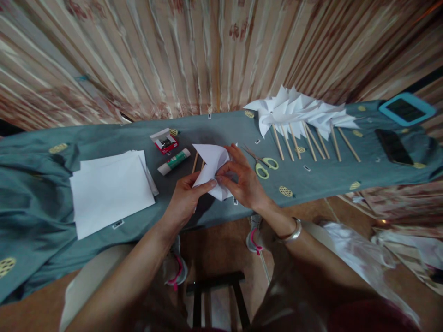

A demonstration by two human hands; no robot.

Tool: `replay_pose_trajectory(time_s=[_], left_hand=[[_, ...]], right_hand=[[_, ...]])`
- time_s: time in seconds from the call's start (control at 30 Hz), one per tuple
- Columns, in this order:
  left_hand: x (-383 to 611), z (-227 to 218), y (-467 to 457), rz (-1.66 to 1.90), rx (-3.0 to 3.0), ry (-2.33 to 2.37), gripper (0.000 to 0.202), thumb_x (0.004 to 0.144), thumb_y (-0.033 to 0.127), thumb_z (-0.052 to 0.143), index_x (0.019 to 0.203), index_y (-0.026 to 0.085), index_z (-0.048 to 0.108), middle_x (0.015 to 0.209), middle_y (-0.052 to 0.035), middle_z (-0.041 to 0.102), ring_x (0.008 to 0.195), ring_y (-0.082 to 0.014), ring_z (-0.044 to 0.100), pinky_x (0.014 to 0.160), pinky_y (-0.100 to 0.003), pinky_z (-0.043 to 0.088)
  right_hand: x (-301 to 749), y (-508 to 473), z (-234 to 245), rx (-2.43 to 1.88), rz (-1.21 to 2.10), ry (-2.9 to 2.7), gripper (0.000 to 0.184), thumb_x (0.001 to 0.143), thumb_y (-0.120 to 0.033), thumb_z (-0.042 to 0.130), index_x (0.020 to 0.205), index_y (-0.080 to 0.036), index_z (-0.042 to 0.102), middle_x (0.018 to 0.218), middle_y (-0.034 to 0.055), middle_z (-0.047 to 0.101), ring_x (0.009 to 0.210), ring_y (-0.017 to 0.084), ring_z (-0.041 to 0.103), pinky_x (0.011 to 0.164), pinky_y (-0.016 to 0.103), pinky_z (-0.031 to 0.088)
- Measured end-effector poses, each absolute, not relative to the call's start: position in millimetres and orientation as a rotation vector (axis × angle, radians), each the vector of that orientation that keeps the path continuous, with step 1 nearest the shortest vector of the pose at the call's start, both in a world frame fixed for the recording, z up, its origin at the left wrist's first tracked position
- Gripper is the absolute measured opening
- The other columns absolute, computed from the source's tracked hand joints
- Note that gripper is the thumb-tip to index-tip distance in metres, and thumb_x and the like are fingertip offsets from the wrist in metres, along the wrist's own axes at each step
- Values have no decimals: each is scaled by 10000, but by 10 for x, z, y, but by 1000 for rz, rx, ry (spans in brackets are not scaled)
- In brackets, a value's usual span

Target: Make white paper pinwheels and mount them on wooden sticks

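A folded white paper piece (212,167) is held just above the table's near edge by both hands. My left hand (185,199) pinches its lower left part with thumb and fingers. My right hand (244,180), with a metal bangle on the wrist, grips the right side, fingers curled over a flap. Two wooden sticks (195,162) lie partly hidden behind the paper. A glue stick (174,161) and green-handled scissors (262,164) lie close by on either side.
A teal cloth covers the long table (328,175). A stack of white sheets (110,190) lies at left, a small red box (165,141) behind the glue. Finished paper pinwheels on sticks (304,121) lie at right, with a dark phone (393,146) and a blue-framed tablet (407,109).
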State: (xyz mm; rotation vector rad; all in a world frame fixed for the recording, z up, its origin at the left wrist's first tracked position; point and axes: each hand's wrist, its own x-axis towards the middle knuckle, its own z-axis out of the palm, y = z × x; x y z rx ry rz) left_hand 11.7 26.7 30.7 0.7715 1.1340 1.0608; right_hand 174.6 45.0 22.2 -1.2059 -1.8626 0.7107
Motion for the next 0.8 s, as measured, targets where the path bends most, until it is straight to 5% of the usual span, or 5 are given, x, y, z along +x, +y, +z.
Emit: replay_pose_trajectory(time_s=[0.8], left_hand=[[113, 349, 241, 1026, 721, 1119, 294, 527, 275, 854, 774, 141, 766, 700, -9, 705, 626, -132, 578, 635, -249, 425]], right_hand=[[1773, 488, 226, -1200, 746, -1843, 75, 783, -165, 688, 821, -227, 671, 1458, 59, 479, 1442, 286, 300, 1183, 534, 241]])
